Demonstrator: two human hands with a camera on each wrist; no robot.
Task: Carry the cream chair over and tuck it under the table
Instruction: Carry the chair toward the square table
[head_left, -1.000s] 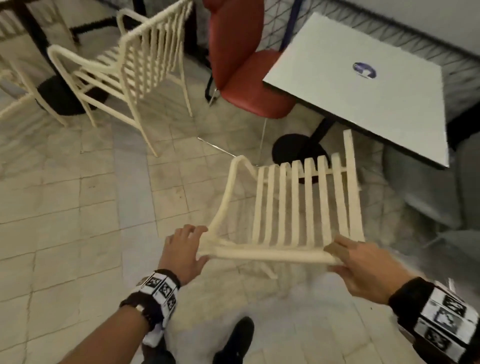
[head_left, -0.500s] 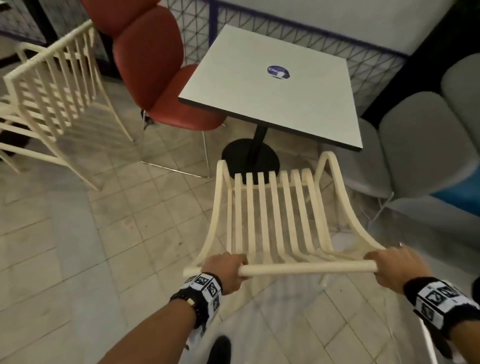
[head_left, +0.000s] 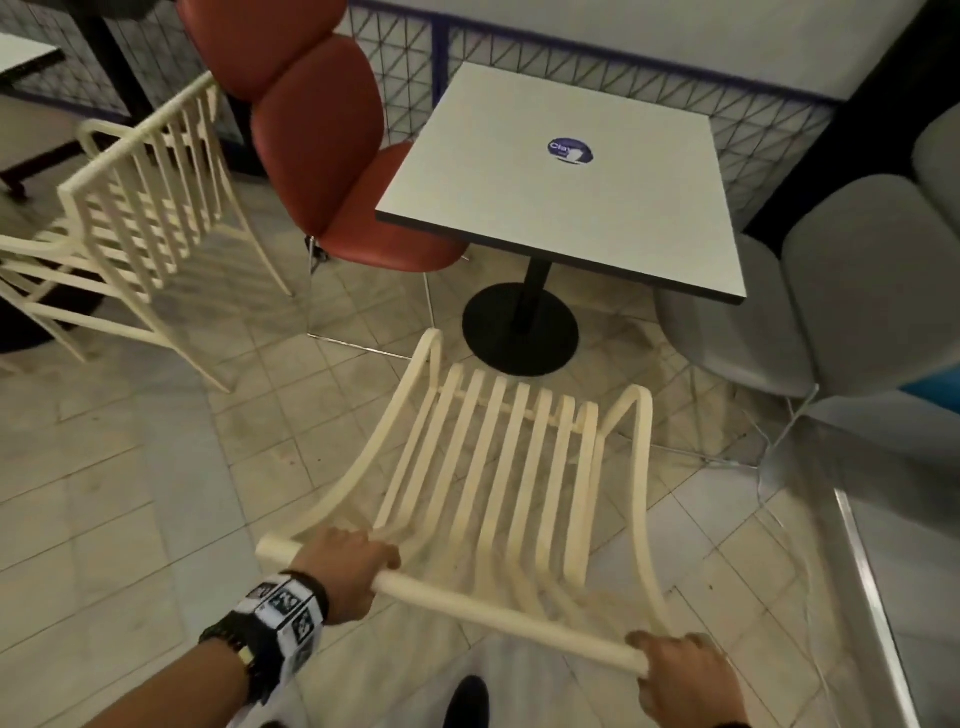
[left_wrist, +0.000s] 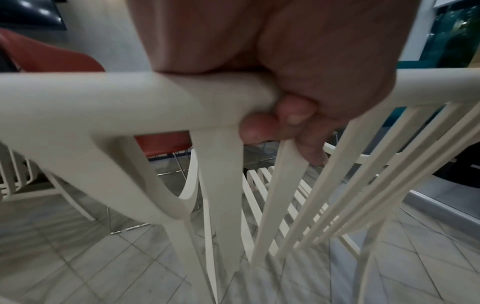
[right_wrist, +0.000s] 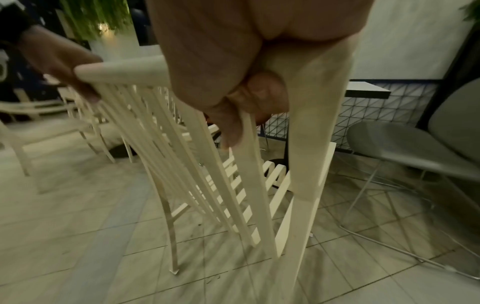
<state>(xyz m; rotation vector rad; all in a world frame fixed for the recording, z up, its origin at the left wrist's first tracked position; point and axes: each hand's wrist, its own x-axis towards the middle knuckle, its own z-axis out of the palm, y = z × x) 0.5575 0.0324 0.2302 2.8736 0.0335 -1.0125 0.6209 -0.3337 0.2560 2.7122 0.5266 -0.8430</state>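
Tiled floor (head_left: 130, 467) separates chair (head_left: 498, 467) from table (head_left: 561, 171) ahead of both hands — left hand (head_left: 345, 569) and right hand (head_left: 680, 675) grip its top rail; tucking remains.

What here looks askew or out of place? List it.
Only the cream slatted chair stands out: it sits skewed to the white square table, not yet tucked under it. The left hand and right hand grip its top rail. No damage or spills show.
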